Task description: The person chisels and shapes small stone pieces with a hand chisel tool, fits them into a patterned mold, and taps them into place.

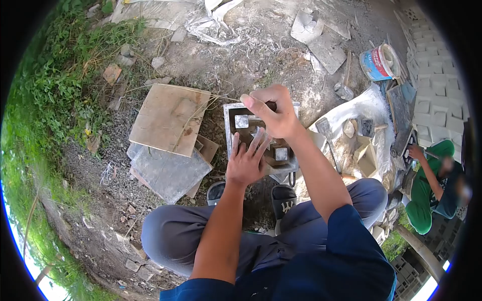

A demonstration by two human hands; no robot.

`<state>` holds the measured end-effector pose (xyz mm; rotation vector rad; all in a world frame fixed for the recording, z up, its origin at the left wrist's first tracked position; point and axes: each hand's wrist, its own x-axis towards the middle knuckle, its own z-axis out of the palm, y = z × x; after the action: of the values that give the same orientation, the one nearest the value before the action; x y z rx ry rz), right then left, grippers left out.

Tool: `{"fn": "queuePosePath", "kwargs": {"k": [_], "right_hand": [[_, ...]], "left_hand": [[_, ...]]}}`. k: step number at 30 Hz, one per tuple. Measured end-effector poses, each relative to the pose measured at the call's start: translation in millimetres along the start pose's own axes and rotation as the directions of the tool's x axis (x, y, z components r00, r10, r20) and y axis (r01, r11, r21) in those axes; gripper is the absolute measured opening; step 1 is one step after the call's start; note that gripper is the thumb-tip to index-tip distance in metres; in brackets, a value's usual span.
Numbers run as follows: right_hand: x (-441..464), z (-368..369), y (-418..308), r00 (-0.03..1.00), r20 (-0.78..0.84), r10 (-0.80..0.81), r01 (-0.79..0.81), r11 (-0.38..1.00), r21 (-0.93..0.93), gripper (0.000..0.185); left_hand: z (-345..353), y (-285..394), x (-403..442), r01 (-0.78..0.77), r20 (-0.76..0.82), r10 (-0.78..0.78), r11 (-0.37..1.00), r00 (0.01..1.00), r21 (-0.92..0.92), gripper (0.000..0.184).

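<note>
Between my feet stands a square metal mould (227, 120) with a pale rim, a dark inside and square metal blocks (241, 121) in it. My left hand (245, 164) reaches over its near side with the fingers spread, the fingertips at the inner parts. Above the mould's far right part, my right hand (273, 111) is closed in a fist with the thumb stretched along the top. A small dark end shows at the fist, but what it belongs to is hidden. A second metal block (281, 154) sits at the near right inside the mould.
Left of the mould lie a plywood board (168, 118) and grey slabs (173, 173). At right, a white sack (369, 108) bears sandy material and a trowel (325, 129). A paint bucket (375, 64) lies beyond. Patterned blocks (434, 95) are stacked near another person (437, 188).
</note>
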<state>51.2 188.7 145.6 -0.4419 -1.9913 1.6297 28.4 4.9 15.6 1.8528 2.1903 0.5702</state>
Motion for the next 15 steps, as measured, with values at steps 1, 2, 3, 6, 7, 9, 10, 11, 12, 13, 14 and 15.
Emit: {"fn": "queuePosePath", "kwargs": {"k": [1, 2, 3, 6, 7, 9, 10, 11, 12, 13, 14, 15], "right_hand": [[4.2, -2.1, -7.1, 0.995, 0.036, -0.091, 0.090, 0.996, 0.027, 0.052], [5.8, -1.7, -13.9, 0.982, 0.070, -0.176, 0.172, 0.983, 0.063, 0.051], [1.8, 0.9, -19.4, 0.961, 0.056, -0.272, 0.267, 0.960, 0.080, 0.051], [-2.7, -0.8, -5.4, 0.985, 0.075, -0.155, 0.153, 0.988, 0.034, 0.048], [0.4, 4.0, 0.8, 0.998, 0.056, -0.029, 0.032, 0.998, -0.056, 0.047], [4.3, -3.8, -3.9, 0.986, 0.082, -0.143, 0.145, 0.989, -0.027, 0.048], [6.7, -4.6, -9.1, 0.964, 0.113, -0.242, 0.242, 0.970, 0.017, 0.049], [0.2, -3.4, -17.8, 0.965, 0.097, -0.243, 0.234, 0.968, 0.093, 0.050], [1.9, -5.4, -14.2, 0.962, 0.107, -0.253, 0.243, 0.965, 0.097, 0.050], [0.3, -7.0, -7.3, 0.974, 0.083, -0.209, 0.200, 0.974, 0.109, 0.052], [-1.0, -7.9, -0.4, 0.985, 0.057, -0.166, 0.158, 0.980, 0.119, 0.054], [4.9, -5.4, -0.5, 0.998, 0.065, -0.012, 0.013, 1.000, -0.010, 0.053]], "left_hand": [[-0.2, 0.1, 0.7, 0.007, 0.021, -0.008, 1.000, 1.000, 0.020, 0.076], [1.6, -1.4, 0.7, 0.005, 0.019, -0.006, 1.000, 1.000, 0.021, 0.076], [1.7, -2.2, 1.6, 0.000, -0.016, 0.000, 1.000, 1.000, -0.008, 0.075], [2.8, -1.7, -3.7, -0.005, -0.043, 0.004, 1.000, 0.999, -0.023, 0.073], [3.0, -1.9, -3.4, -0.007, -0.032, 0.007, 1.000, 0.999, -0.009, 0.073], [2.9, -1.6, 0.1, -0.009, -0.022, 0.009, 1.000, 1.000, 0.011, 0.073], [2.9, -1.1, -1.9, -0.008, -0.021, 0.008, 1.000, 1.000, 0.012, 0.073], [3.4, -1.2, -2.5, -0.008, -0.030, 0.008, 1.000, 1.000, -0.002, 0.074], [2.2, -2.2, 0.0, -0.009, -0.046, 0.008, 1.000, 0.999, -0.012, 0.074], [-0.1, -1.4, 0.1, -0.003, -0.019, 0.003, 1.000, 1.000, 0.007, 0.074], [-2.9, -0.5, 0.7, -0.004, -0.028, 0.005, 1.000, 1.000, 0.011, 0.074], [-8.4, 2.0, 2.9, 0.000, -0.018, 0.000, 1.000, 1.000, 0.002, 0.065]]}}
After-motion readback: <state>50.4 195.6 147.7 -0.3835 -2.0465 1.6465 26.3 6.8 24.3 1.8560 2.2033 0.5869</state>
